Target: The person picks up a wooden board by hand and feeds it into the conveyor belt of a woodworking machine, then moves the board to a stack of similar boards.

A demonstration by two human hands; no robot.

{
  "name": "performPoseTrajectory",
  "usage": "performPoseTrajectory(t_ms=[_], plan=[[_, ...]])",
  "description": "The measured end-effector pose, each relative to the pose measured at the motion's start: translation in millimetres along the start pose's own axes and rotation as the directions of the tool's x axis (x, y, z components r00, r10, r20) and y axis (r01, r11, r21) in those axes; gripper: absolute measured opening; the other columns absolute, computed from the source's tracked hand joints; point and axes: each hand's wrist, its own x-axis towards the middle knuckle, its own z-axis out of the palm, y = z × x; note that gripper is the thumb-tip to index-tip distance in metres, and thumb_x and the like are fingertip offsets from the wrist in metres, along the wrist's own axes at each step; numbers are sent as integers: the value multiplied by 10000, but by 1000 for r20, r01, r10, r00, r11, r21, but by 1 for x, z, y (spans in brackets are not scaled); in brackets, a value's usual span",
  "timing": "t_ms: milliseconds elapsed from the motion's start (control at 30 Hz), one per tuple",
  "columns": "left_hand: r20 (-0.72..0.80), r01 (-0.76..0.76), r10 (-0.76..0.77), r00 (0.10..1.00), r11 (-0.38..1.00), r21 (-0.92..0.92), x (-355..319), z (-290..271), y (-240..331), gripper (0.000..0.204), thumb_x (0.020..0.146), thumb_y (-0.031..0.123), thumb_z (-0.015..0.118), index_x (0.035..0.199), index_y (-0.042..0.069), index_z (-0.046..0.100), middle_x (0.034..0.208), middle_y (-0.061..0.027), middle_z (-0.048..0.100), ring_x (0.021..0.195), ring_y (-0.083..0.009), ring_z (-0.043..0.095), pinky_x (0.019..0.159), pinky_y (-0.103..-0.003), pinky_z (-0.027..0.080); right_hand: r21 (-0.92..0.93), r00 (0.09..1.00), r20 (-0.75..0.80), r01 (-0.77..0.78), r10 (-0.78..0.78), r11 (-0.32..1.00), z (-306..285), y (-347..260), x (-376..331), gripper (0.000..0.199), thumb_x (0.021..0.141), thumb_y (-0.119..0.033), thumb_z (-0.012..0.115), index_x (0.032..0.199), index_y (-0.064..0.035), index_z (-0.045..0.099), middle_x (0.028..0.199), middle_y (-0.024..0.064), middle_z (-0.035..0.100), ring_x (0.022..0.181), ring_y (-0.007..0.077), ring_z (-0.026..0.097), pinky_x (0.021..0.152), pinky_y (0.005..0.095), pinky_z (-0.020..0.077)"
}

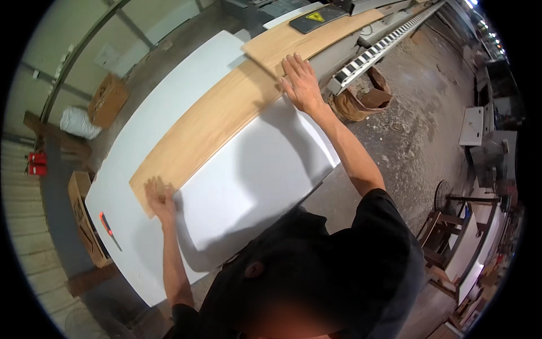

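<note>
A long wood-grain board (209,135) lies across a large white panel (203,79). My left hand (161,199) rests at the board's near left end, its fingers stretched over the corner and slightly blurred. At the opposite end, my right hand (302,85) lies with fingers extended, touching the place where this board meets a second wood-grain board (344,28). Closer to my body, a glossy white sheet (254,175) carries the shadows of my arms. An orange and black utility knife (106,224) lies on the white surface left of my left hand.
A dark plate with a yellow warning triangle (316,18) sits over the second board. To the right runs a black-and-white striped rail (389,45), with a torn brown sack (361,101) below. A cardboard box (108,100) and white bag (80,123) stand at the left.
</note>
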Motion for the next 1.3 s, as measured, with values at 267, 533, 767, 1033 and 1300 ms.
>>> performPoseTrajectory(t_ms=[267,533,767,1033,1300], plan=[[600,619,-209,772,34,-785,118,69,194,636,858,243,683,1304,-103,391,1216,-162,552,1074,-268,580,926,-360,459,-119,973,66,-211,220,970,8,86,14,574,959,-417,391,1345,7,412,1422,187,384,1356,328,298,1117,469,214],[686,705,-387,616,-119,-699,168,102,260,540,851,192,684,1297,2,445,1274,-128,513,1156,-260,485,966,-459,393,-191,941,160,-267,298,945,-5,141,34,627,945,-468,399,1346,14,408,1435,194,365,1356,337,296,1105,475,245],[566,670,-455,688,98,-736,148,80,204,475,875,170,657,1278,6,466,1202,-113,554,1111,-234,507,938,-417,419,-276,880,229,-350,415,895,-10,200,56,645,944,-472,383,1381,2,366,1466,192,319,1366,327,284,1105,473,248],[599,709,-486,636,63,-702,111,38,98,487,828,197,716,1226,8,508,1179,-80,584,1126,-206,515,972,-388,386,-210,882,26,-456,471,865,8,244,88,544,917,-437,435,1214,6,537,1226,259,542,1150,402,506,975,441,406],[394,625,-626,673,196,-756,27,-22,-20,328,816,236,740,1013,-4,637,901,-65,661,789,-135,620,688,-264,507,101,942,19,-334,334,937,32,100,64,299,910,-280,503,955,-12,628,875,258,634,851,434,600,740,495,483]])
